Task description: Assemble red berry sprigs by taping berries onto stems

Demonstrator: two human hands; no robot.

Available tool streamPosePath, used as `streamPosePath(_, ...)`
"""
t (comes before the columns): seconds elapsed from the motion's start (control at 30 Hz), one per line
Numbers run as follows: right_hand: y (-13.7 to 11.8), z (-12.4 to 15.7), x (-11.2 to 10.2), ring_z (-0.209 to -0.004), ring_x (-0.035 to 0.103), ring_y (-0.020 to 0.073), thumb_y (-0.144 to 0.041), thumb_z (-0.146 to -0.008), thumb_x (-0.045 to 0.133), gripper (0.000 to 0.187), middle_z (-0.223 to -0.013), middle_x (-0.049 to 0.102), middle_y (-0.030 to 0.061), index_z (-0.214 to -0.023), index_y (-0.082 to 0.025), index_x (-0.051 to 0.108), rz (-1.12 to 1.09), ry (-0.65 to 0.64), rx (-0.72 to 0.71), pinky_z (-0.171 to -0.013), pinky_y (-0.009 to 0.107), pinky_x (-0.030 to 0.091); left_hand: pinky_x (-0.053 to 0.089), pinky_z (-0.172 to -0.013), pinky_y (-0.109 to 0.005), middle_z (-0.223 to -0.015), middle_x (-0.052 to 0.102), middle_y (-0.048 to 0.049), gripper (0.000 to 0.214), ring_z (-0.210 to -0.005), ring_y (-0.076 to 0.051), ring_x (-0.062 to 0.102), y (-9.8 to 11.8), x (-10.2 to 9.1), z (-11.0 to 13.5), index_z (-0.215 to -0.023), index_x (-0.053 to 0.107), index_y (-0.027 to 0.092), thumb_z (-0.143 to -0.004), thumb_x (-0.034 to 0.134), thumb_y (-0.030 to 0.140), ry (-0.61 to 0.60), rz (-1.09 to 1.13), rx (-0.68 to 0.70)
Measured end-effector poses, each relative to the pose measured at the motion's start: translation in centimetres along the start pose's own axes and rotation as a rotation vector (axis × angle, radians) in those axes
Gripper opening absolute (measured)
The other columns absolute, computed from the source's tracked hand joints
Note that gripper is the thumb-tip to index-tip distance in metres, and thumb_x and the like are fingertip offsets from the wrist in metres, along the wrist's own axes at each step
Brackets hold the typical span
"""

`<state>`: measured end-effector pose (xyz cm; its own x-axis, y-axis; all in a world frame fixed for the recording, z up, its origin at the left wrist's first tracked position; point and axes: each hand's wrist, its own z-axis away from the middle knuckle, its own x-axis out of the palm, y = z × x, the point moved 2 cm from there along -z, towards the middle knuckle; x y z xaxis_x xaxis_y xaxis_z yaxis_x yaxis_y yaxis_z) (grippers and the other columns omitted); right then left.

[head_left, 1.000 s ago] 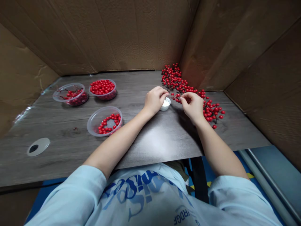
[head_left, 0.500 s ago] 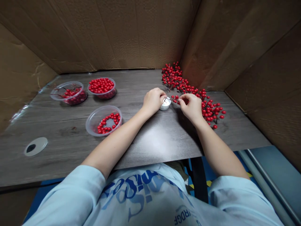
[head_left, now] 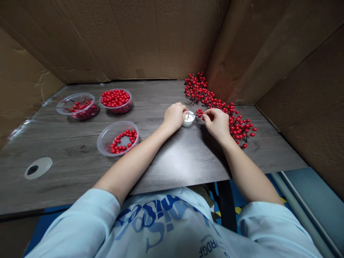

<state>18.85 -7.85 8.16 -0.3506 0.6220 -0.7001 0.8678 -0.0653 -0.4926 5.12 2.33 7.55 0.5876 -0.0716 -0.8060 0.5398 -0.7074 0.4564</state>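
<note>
My left hand is closed at the left rim of a small white cup, apparently holding it; its fingertips are partly hidden. My right hand pinches a sprig with red berries just right of the cup. The thin dark stem of this sprig reaches left over the white contents of the cup. Behind and beside my right hand lies a long heap of red berry sprigs.
On the left stand a clear tub of berries and bare stems, a tub full of loose red berries and a tub with fewer berries. A round lid-like disc lies near the front left. Cardboard walls enclose the table.
My right hand has shifted slightly left and down with the sprig, and the berries sit a little closer to its fingers. The left hand stays at the cup.
</note>
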Motion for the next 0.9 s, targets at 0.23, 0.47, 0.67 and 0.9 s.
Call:
streamPosePath(0.23, -0.06, -0.04, -0.1, -0.067, 0.058, 0.0185, -0.017, -0.074, 0.056, 0.008, -0.075, 0.067, 0.0064, -0.071, -0.018, 0.063, 0.008, -0.009, 0.009, -0.067, 0.031, 0.044, 0.043, -0.07, -0.028, -0.088, 0.065, -0.0082, 0.021, -0.082, -0.019, 0.058, 0.17, 0.13, 0.0, -0.081, 0.069, 0.018, -0.082, 0.049, 0.023, -0.009, -0.034, 0.017)
streamPosePath(0.47, 0.0, -0.09, -0.15, -0.067, 0.059, 0.0184, -0.017, -0.074, 0.056, 0.009, -0.075, 0.067, 0.0062, -0.071, -0.018, 0.064, -0.011, -0.01, 0.029, -0.067, 0.031, 0.044, 0.043, -0.069, -0.029, -0.089, 0.066, -0.0089, 0.021, -0.084, -0.021, 0.059, 0.32, 0.26, 0.03, -0.082, 0.07, 0.017, -0.082, 0.049, 0.023, -0.032, -0.054, 0.022)
streamPosePath(0.67, 0.18, -0.07, -0.19, -0.063, 0.059, 0.0177, -0.019, -0.073, 0.057, 0.008, -0.071, 0.067, 0.0056, -0.071, -0.017, 0.064, -0.047, 0.004, 0.037, -0.063, 0.03, 0.045, 0.043, -0.069, -0.03, -0.09, 0.066, -0.0089, 0.021, -0.085, -0.022, 0.059, 0.33, 0.34, 0.0, -0.082, 0.069, 0.017, -0.082, 0.049, 0.023, -0.036, -0.048, 0.004)
streamPosePath(0.9, 0.14, -0.24, -0.82, -0.059, 0.058, 0.0169, -0.025, -0.074, 0.058, 0.011, -0.065, 0.065, 0.0045, -0.07, -0.017, 0.065, -0.166, 0.001, 0.123, -0.06, 0.029, 0.044, 0.044, -0.07, -0.03, -0.091, 0.065, -0.01, 0.02, -0.083, -0.021, 0.059, 0.5, -0.48, -0.15, -0.083, 0.068, 0.017, -0.083, 0.049, 0.022, -0.022, -0.049, -0.012)
